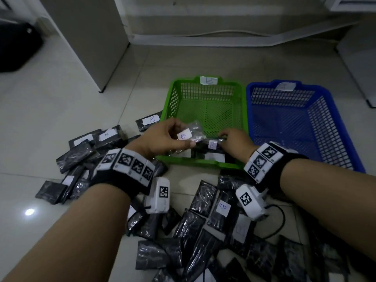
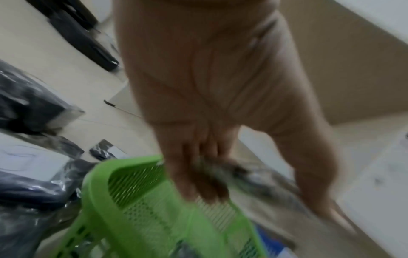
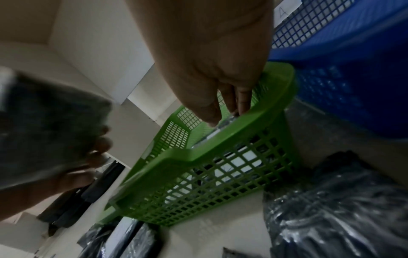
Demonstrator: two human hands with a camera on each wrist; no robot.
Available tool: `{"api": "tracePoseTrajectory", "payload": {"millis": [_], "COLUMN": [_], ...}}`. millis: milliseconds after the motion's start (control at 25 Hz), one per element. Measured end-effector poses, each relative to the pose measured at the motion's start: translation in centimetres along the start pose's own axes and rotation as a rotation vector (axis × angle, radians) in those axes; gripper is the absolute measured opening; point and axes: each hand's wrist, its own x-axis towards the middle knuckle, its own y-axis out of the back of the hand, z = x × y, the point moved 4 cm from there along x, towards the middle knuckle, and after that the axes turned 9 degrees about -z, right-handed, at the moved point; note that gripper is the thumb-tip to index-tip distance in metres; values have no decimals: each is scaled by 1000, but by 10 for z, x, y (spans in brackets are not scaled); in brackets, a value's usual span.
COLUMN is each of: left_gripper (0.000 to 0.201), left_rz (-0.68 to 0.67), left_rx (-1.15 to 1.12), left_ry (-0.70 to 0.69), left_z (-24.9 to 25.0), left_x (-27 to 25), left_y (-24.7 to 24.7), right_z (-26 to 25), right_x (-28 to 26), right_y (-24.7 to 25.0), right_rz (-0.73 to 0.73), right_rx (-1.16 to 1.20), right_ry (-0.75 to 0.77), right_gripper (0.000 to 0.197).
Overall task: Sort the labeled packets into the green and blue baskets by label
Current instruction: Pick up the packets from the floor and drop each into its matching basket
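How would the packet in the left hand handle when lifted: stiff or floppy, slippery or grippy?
Likely light: the left hand holds the packet up by one end. Its crinkled, glossy plastic wrap suggests a slippery, somewhat floppy outer layer. It looks flat, so it probably won't roll once dropped in the green basket.

A plain indoor room, likely a home or small stockroom: work happens on a glossy tiled floor (image 1: 61, 110) of pale square tiles. A white wall with a skirting ledge (image 1: 223, 37) runs along the far side, a grey cabinet (image 1: 91, 37) stands at the far left, and white furniture (image 1: 358, 64) sits at the right.
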Motion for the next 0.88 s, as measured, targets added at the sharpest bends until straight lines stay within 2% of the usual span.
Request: {"api": "tracePoseTrajectory", "payload": {"millis": [80,120,240,320,480,520,560,640,680,720,760,880], "left_gripper": [62,65,71,68,62,58,49,29,22,17,14,15], "left_rz": [237,276,207,170,127,192,317,651,768,810,776,521], "left_rx": [320,454,673,804,666,604,552,519,502,467,423,388], "left_ry": [-19,-11,81,124,157,130,80,-56,-118,-156,-165,-97], "left_z": [-6,-11,-33,-44,-52,-50,-45,-31,-26,-24,-26,-46], "left_x": [19,29,54,63,66,62,54,24,6,-9,-22,-43], "left_y": [0,-4,-18,-24,-29,-31,-34,-48,-61,-75,-91,-138], "right_z": [2,5,10,17,45,48,51,56,57,56,56,49], "right_x": [-15,-25,-67,-92,-112,-114,-116,-116,-115,-113,-112,-111], "right_y": [7,11,14,0,-55,-68,-80,-94,-97,-98,-98,-92], "right_rz": [28,84,272,243,-55,-114,-150,-190,-220,-244,-270,-266], "right_rx": [38,80,195,209,34,-43,-123,-278,-337,-378,-400,-482], "right_ry": [64,103,275,388,414,448,501,588,601,600,598,608], "right_gripper": [32,29,17,18,28,31,33,40,44,47,49,52]}}
